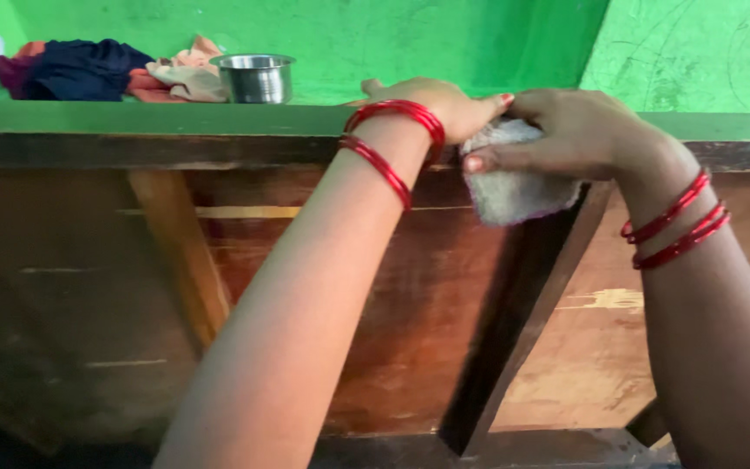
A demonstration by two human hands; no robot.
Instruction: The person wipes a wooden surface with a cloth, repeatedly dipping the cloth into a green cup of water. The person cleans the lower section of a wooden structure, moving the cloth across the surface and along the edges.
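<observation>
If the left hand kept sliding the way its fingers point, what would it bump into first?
Probably the right hand, which grips the white cloth; the left hand points right along the green ledge and its fingertips nearly touch it already.

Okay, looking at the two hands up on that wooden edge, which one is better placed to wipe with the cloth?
Probably the right hand: its fingers already grip the pale cloth against the wooden edge. The left hand only rests on top beside it.

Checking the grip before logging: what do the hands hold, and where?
The right hand grips a whitish cloth by its top edge; the left hand rests beside it.
</observation>
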